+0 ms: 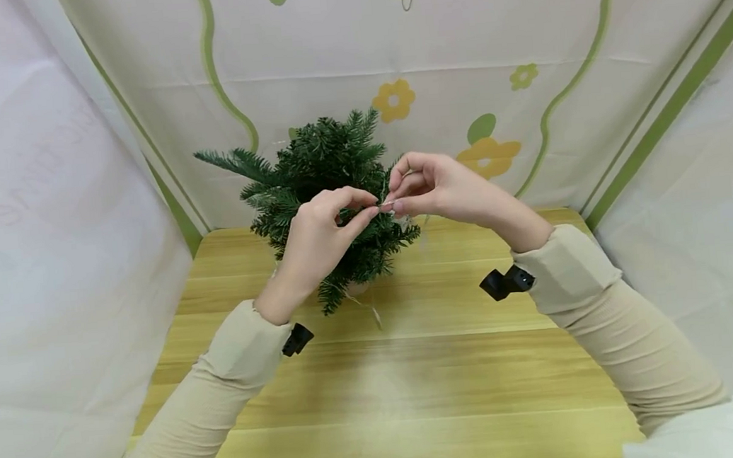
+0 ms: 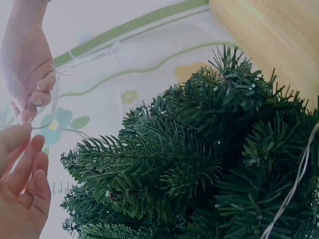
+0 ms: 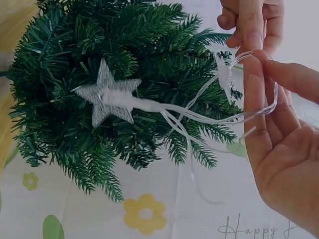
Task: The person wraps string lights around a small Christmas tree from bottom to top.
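Note:
A small artificial Christmas tree (image 1: pixel 326 157) stands at the back of the table. Above its right side, the fingertips of my left hand (image 1: pixel 319 236) and right hand (image 1: pixel 443 188) meet and pinch a thin clear string-light wire (image 3: pixel 214 119). In the right wrist view, the wire loops across the right fingers. A clear star light (image 3: pixel 114 94) hangs from it against the branches. Beside the fingers, a second star (image 3: pixel 224 77) shows nearly edge-on. Another stretch of the twisted wire (image 2: pixel 294 189) lies across the branches in the left wrist view.
The wooden table (image 1: pixel 384 391) extends toward me. A loose wire end (image 1: pixel 375 317) trails onto it by the tree's base. White fabric walls with green lines and yellow flowers (image 1: pixel 394 100) enclose the back and both sides.

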Motion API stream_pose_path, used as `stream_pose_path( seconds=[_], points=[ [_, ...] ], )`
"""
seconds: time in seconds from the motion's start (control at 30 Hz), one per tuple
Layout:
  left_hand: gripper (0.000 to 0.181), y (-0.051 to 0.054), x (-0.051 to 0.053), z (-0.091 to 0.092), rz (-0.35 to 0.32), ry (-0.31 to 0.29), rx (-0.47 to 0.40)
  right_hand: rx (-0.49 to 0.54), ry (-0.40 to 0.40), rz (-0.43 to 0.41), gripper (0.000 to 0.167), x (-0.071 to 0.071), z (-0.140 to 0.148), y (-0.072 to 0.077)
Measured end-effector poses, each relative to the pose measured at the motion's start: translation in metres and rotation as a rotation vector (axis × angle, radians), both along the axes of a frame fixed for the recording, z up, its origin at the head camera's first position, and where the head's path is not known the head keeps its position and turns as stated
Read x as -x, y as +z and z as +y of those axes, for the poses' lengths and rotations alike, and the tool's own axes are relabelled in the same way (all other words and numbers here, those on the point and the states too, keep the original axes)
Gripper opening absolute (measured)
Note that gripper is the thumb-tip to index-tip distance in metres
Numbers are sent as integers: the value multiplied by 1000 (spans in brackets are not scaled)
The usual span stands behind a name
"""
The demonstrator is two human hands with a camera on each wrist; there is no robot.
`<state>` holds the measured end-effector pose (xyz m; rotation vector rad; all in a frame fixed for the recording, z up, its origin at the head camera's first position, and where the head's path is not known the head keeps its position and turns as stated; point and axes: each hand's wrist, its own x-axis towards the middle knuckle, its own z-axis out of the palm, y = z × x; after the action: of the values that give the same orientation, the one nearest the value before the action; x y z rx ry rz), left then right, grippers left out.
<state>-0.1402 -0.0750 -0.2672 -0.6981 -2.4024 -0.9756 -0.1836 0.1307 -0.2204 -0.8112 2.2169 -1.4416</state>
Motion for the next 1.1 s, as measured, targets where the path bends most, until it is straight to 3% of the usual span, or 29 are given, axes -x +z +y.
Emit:
stream_pose_path(
  seconds=[0.13, 0.37, 0.47, 0.73, 0.93, 1.1],
  points=[
    [10, -1, 0, -1, 13, -15, 15, 5, 4, 5, 13, 1, 0, -3],
    [9, 1, 3, -1, 49, 63, -35, -48, -69, 90, 29, 7, 8, -10],
    [9, 3, 3, -3, 71, 84, -63, -65, -100, 89, 35, 10, 14, -14],
    [11, 8, 3, -10, 66, 122, -156, -187, -76, 31, 47, 17, 19, -24],
    [12, 11, 1, -11, 39, 122, -190, -299, -16, -11, 36, 19, 11, -37],
    [13, 10, 1, -13, 29, 124, -204, -278, 40, -58, 31, 17, 2, -44]
  ],
)
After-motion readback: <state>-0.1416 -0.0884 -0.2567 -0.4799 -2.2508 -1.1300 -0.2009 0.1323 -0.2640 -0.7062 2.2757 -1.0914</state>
